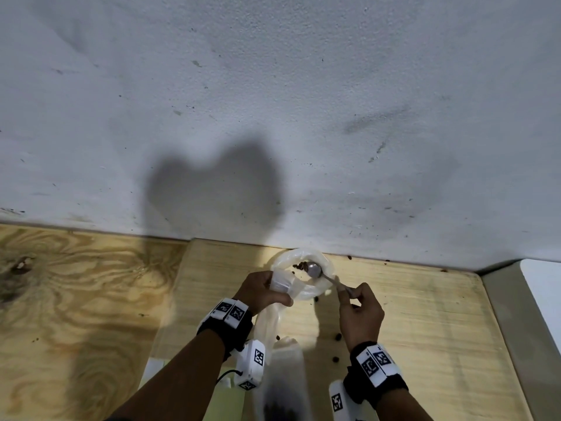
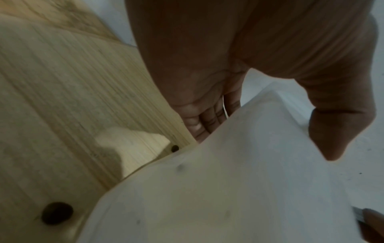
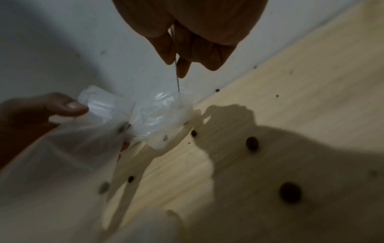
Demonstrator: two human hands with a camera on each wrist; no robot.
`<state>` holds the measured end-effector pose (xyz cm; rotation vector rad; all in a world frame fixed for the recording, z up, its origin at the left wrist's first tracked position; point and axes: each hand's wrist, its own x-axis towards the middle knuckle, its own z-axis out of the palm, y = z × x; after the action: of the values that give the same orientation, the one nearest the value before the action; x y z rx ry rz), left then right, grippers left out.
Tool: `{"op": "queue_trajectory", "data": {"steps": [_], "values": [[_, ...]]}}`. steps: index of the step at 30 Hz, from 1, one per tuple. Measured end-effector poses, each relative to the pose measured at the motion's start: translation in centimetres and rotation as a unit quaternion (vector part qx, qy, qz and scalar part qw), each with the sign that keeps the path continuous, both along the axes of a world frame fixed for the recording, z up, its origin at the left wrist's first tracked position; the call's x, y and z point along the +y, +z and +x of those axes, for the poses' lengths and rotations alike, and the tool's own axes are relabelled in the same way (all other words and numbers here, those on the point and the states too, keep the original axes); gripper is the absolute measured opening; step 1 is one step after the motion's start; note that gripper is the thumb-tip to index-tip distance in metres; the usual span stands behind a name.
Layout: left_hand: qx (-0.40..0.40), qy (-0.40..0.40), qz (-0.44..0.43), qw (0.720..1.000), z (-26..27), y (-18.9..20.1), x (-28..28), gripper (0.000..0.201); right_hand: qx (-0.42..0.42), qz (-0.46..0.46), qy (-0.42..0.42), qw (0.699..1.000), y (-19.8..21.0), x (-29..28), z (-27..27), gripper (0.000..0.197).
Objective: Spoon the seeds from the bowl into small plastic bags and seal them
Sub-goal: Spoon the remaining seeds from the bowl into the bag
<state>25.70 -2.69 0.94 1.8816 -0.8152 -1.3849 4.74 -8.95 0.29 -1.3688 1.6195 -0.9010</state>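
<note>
My left hand (image 1: 268, 291) grips the rim of a translucent plastic bag (image 1: 299, 291) and holds its mouth open as a ring close to the wall. The rest of the bag hangs down toward me. My right hand (image 1: 352, 294) pinches the handle of a metal spoon (image 1: 314, 270), whose bowl sits over the bag's mouth with a few brown seeds (image 1: 300, 264) at its tip. In the right wrist view the spoon handle (image 3: 176, 74) runs from my fingers (image 3: 166, 49) down into the bag (image 3: 158, 111). In the left wrist view the bag (image 2: 239, 172) fills the lower frame. No bowl shows.
Loose seeds (image 1: 336, 337) lie scattered on the wooden table (image 1: 425, 314), several near the wall (image 1: 273, 117) behind the bag. A blurred plastic bag holding dark seeds (image 1: 280, 396) is at the bottom edge between my wrists. The table ends at the right (image 1: 498, 314).
</note>
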Motion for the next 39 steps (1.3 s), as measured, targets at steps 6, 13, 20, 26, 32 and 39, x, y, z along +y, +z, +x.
{"op": "queue_trajectory", "data": {"steps": [6,13,20,26,32,39], "values": [[0.003,-0.023,0.005,1.0,-0.1,0.1,-0.1,0.051,-0.051,0.06,-0.073,0.994,-0.4,-0.7,0.4,0.039],[0.023,-0.024,0.003,0.999,0.2,0.1,0.2,0.051,-0.125,0.191,-0.114,0.967,-1.5,-1.7,0.3,0.04],[0.062,0.03,-0.003,0.998,0.3,0.0,0.5,0.049,-0.072,0.108,-0.078,0.988,-1.4,-1.5,-0.8,0.037],[0.076,0.052,-0.005,0.996,0.0,-0.2,0.3,0.048,-0.034,0.057,-0.065,0.996,-0.7,-1.2,0.3,0.032],[0.081,0.03,0.0,0.996,0.0,-0.3,0.1,0.047,-0.027,0.048,-0.05,0.997,-0.4,-1.3,1.1,0.026],[0.082,0.031,-0.002,0.996,0.3,-0.8,-0.2,0.057,-0.027,0.064,-0.083,0.994,-0.3,-1.5,1.8,0.028]]}}
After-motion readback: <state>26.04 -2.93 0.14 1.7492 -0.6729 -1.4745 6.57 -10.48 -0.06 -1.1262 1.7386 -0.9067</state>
